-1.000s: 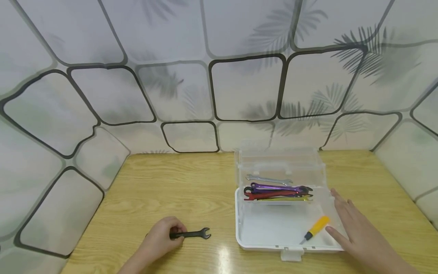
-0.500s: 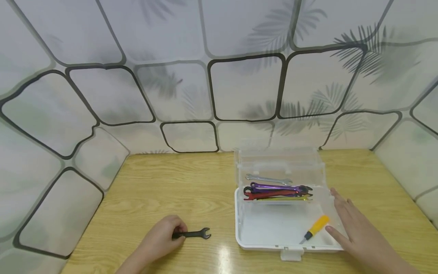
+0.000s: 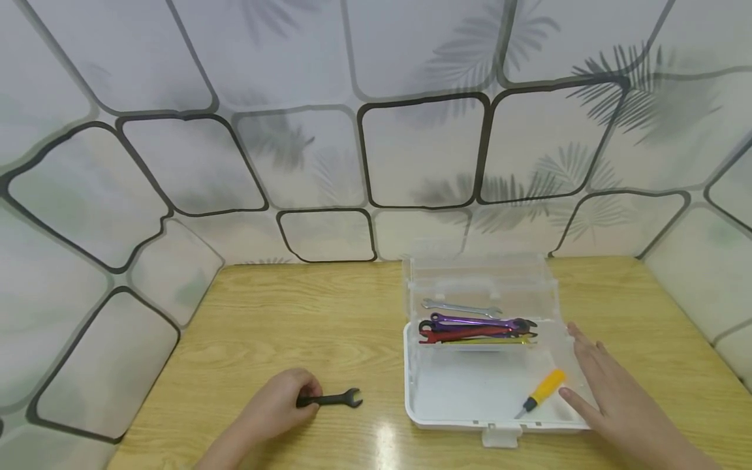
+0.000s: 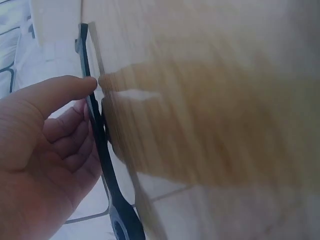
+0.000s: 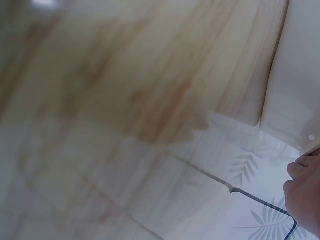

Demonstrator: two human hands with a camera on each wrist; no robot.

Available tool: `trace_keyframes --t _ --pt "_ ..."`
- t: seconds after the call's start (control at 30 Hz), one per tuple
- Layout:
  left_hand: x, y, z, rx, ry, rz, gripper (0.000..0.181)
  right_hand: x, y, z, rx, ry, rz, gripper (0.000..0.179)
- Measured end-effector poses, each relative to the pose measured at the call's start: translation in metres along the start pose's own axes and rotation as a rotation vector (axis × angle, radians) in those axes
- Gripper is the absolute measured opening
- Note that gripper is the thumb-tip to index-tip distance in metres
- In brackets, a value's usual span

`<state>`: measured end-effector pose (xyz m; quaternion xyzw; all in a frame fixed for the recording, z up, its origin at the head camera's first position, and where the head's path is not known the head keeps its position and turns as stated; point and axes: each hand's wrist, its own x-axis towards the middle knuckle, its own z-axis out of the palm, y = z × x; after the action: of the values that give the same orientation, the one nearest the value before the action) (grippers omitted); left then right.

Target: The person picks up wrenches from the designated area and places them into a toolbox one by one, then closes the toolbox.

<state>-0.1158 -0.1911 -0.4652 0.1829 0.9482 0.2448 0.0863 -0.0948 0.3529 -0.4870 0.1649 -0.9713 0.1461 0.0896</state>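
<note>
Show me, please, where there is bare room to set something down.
The wooden tabletop is bare between the black metal wrench and patterned wall, left of the white plastic toolbox. Inside, white floor is bare left of the orange-handled screwdriver. The toolbox's rear is crowded with coloured metal wrenches.

a: is the head view looking bright to you?

b: moderately. soft light is spreading evenly, though the table (image 3: 305,313) is throwing back a white glare spot (image 3: 386,436) near the bottom of the frame.

a: and the wall (image 3: 423,150) is showing cooler and greyer toward the top.

b: the left wrist view is looking hazy; its wood grain is smearing, and a brownish reflection (image 4: 210,120) is lying beside the left hand (image 4: 42,155).

a: the right wrist view is coming out dim and soft, the tabletop is mirroring wall lines, and a bright patch (image 5: 45,2) is glowing at upper left.
</note>
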Motion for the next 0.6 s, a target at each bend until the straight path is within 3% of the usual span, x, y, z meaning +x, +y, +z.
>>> trace_keyframes --t 0.3,0.47,0.6 --pt "0.0013 -0.0073 -0.0040 -0.201 -0.061 0.068 0.009 0.0006 -0.0003 0.0000 0.006 0.000 0.004 0.090" --pt "0.0027 -0.0081 -0.0029 -0.204 -0.047 0.074 0.004 0.0008 -0.0009 -0.0002 -0.001 0.010 -0.007 0.091" --pt "0.0057 -0.0094 -0.0007 -0.219 -0.032 0.039 0.005 0.0014 -0.0010 -0.0004 -0.012 0.027 -0.027 0.091"
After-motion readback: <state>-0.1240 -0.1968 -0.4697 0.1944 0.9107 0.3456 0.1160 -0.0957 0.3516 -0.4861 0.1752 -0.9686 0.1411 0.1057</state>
